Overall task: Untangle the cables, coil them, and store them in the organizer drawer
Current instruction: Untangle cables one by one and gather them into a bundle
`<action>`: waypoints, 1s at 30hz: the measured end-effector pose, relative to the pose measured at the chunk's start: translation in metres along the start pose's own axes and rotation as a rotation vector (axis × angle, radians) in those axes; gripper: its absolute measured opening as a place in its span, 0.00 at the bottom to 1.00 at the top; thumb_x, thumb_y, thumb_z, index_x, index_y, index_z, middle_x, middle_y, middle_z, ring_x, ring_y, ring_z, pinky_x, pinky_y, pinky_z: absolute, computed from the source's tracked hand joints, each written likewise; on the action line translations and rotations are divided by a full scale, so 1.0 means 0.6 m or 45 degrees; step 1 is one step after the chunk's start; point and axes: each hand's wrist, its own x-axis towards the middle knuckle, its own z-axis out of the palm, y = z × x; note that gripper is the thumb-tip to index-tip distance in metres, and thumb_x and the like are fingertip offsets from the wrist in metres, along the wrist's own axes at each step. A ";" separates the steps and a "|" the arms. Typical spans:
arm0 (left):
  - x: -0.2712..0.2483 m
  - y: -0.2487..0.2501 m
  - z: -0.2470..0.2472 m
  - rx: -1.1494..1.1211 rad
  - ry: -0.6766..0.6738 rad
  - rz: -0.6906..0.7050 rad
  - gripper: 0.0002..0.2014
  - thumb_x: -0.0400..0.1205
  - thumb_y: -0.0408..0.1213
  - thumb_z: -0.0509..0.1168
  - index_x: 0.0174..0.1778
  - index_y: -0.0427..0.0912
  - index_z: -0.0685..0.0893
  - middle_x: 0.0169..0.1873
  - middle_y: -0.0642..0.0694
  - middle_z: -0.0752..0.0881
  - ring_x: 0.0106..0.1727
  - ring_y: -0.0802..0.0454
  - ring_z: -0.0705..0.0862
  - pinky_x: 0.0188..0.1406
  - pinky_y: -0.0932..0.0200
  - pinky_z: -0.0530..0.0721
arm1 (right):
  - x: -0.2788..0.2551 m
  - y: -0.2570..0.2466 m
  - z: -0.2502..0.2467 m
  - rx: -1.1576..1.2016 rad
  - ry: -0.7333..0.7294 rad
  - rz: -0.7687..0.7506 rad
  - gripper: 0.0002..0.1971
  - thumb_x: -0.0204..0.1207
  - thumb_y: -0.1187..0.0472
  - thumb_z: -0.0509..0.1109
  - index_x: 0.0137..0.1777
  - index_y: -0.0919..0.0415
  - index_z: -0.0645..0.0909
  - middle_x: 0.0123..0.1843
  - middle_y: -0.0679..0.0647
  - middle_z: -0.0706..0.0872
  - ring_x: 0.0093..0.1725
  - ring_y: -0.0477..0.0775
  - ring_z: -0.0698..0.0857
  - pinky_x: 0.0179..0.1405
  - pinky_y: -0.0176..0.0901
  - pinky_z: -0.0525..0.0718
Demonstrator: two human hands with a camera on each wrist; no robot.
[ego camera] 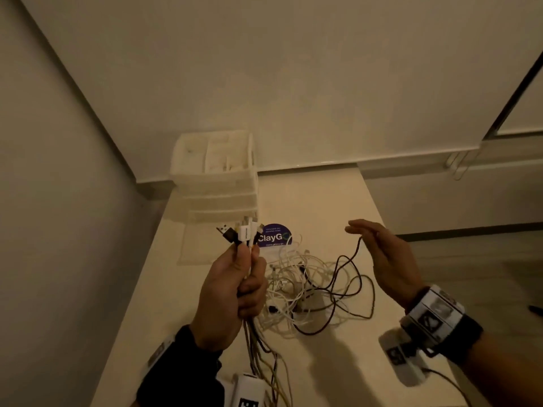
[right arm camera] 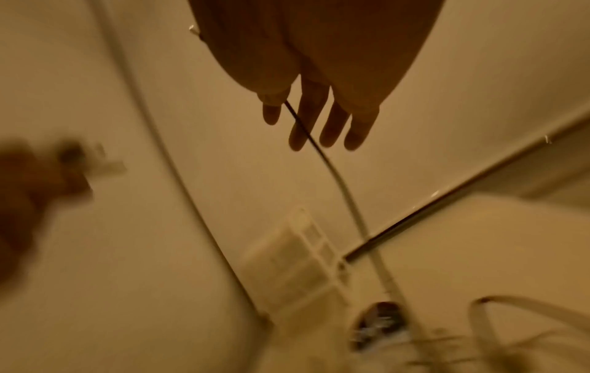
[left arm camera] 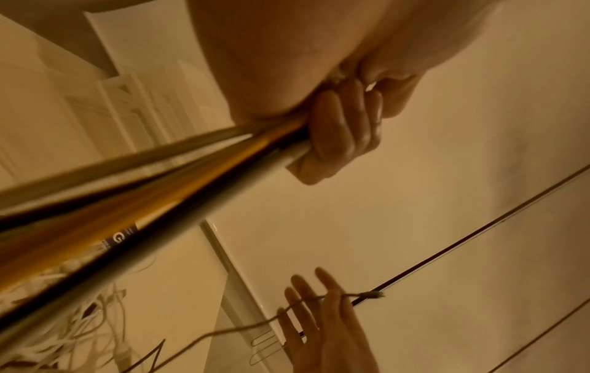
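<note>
Table (ego camera: 338,201): pale top against the wall; all of the work lies on it.
Organizer (ego camera: 216,177): white drawer unit at the far left of the table, its top drawer pulled out with dividers showing. The coils must go there, but nothing is coiled yet.
Cable tangle (ego camera: 296,286): a loose heap of white cables in the middle of the table, crossed by loops of the dark cable (ego camera: 346,277). It lies between my two hands, just in front of a round blue sticker (ego camera: 271,235).
My left hand (ego camera: 235,292): fingers curled tight around a bundle of cable ends, the USB plugs (ego camera: 239,232) standing up out of the fist and the cords hanging below it.
My right hand (ego camera: 388,259): fingers straight and slightly spread. The dark cable runs up across them; it seems only draped there, not pinched, though the wrist view is blurred.
Step in hand: freeing the dark cable. I judge it best to keep the plugs firm in the left fist and lift the dark cable slowly, following it loop by loop, so no knot pulls tight.
</note>
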 end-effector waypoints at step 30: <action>0.045 0.093 -0.088 -0.011 0.263 0.384 0.18 0.89 0.48 0.47 0.39 0.45 0.75 0.22 0.48 0.71 0.22 0.48 0.75 0.33 0.45 0.87 | -0.116 -0.111 0.196 -0.089 -0.555 0.090 0.15 0.86 0.52 0.57 0.39 0.55 0.76 0.28 0.47 0.76 0.29 0.43 0.76 0.31 0.36 0.73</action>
